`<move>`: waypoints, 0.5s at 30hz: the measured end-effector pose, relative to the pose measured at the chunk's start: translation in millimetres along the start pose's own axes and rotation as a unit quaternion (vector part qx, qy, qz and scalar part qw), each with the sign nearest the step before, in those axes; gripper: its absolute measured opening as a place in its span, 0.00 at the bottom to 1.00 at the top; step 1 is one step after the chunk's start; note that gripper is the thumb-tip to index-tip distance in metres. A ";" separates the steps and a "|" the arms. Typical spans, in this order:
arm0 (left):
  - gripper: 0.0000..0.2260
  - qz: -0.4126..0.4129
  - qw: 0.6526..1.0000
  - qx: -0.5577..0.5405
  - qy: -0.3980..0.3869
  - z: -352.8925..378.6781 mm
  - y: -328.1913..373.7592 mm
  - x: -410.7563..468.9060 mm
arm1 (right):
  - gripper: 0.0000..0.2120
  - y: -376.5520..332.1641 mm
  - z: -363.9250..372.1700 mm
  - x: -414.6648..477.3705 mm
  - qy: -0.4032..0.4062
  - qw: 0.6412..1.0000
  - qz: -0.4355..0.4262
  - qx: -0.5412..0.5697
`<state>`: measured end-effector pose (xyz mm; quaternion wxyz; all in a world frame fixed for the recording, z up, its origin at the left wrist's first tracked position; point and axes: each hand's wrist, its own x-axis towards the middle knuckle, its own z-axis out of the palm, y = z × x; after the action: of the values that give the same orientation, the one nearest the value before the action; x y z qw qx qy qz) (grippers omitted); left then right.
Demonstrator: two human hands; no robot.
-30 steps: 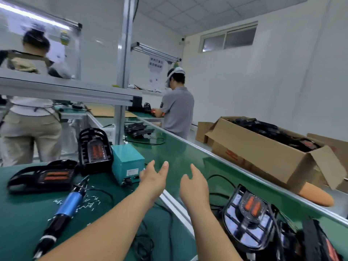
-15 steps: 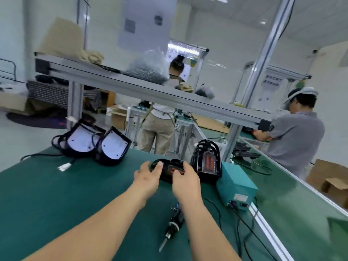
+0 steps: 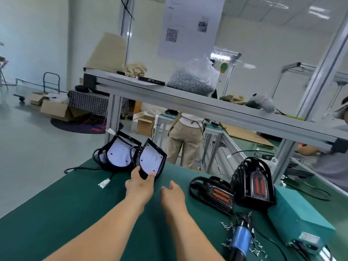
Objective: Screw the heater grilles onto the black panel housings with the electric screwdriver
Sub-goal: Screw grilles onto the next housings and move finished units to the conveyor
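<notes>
On the green worktop (image 3: 56, 213), far side: nearer black housing (image 3: 150, 159) stands tilted. Looks a light, stiff plastic shell; take it by the rim. Fingers of the left hand (image 3: 140, 185) pinch its lower rim; right hand (image 3: 172, 193) loose, empty.

The surface (image 3: 66, 213) is dark green. The near panel housing (image 3: 150, 159) and far panel housing (image 3: 118, 153) are black with white, dark-dotted inner faces. The upright heater grille (image 3: 252, 178) and flat heater grille (image 3: 212, 193) are black around orange-red elements. The electric screwdriver (image 3: 241, 236) is black with a blue band, the power box (image 3: 297, 215) teal, the screws (image 3: 227, 227) silver.
</notes>
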<state>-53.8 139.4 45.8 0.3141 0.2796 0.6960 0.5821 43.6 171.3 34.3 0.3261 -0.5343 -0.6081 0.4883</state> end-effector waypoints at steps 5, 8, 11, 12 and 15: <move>0.33 -0.029 0.999 -0.002 0.044 9.3 -3.2 39.4 | 0.28 16.5 26.2 25.1 0.014 1.000 0.008 0.019; 0.34 -0.053 0.997 0.005 0.060 17.4 -7.0 59.7 | 0.28 19.2 30.3 41.3 0.021 1.000 0.003 0.018; 0.35 -0.068 0.995 0.009 0.079 21.7 -10.0 78.2 | 0.28 18.9 32.6 57.6 0.023 0.999 0.000 0.022; 0.35 -0.069 0.994 0.013 0.082 22.6 -10.5 84.0 | 0.29 18.3 33.7 62.2 0.023 0.999 0.000 0.024; 0.35 -0.071 0.993 0.042 0.087 23.8 -12.1 97.9 | 0.29 16.0 37.1 73.4 0.025 0.999 -0.002 0.033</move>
<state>-99.2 226.4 20.0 0.2809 0.1908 0.7628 0.5503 -1.0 232.5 -1.5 0.3594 -0.5342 -0.5843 0.4941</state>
